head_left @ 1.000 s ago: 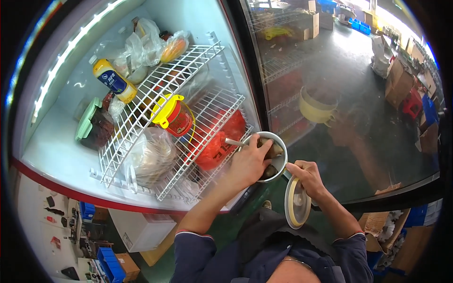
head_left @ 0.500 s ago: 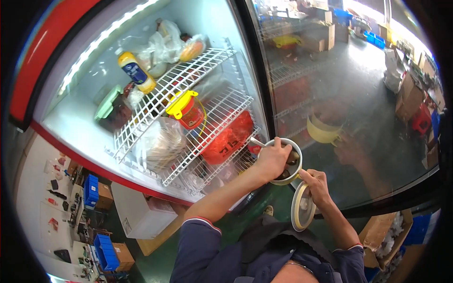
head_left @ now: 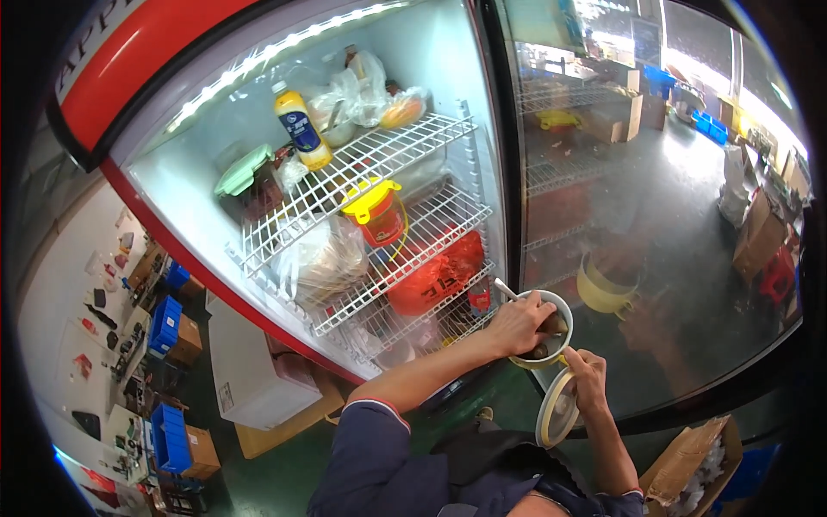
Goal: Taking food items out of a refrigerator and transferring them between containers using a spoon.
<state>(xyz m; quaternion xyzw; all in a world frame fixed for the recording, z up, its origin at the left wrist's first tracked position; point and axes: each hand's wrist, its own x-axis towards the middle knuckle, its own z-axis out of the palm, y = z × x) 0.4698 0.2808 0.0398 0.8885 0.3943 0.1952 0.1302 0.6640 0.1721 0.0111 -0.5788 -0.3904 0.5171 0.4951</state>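
Nearest to me, my right hand (head_left: 587,379) has its fingers closed on the edge of a round cream lid (head_left: 557,407), held on edge just below the bowl. My left hand (head_left: 519,323) is curled over the rim of the pale yellow bowl (head_left: 551,332), fingers wrapped onto it so they hide most of what is inside; I see only something dark in there, and a metal spoon handle (head_left: 506,290) sticking out to the far left. The bowl hangs in the air in front of the open fridge (head_left: 172,194), level with its lowest shelves.

Just beyond the hands, a red plastic bag (head_left: 433,277) fills the lower wire shelf (head_left: 405,289) and crowds the space the bowl faces. Above it stands a jar with a yellow lid (head_left: 376,211), with a clear bag (head_left: 323,258) of something pale to its left. Farther up sit a yellow bottle (head_left: 302,127), a green-lidded box (head_left: 244,172) and more knotted bags I can't read.

To the right, the glass door (head_left: 655,215) stands open, mirroring the bowl and shelves. The floor is green; at far left are a white box (head_left: 254,370) and blue crates (head_left: 165,323). Cardboard boxes on the right are cut off by the rim.
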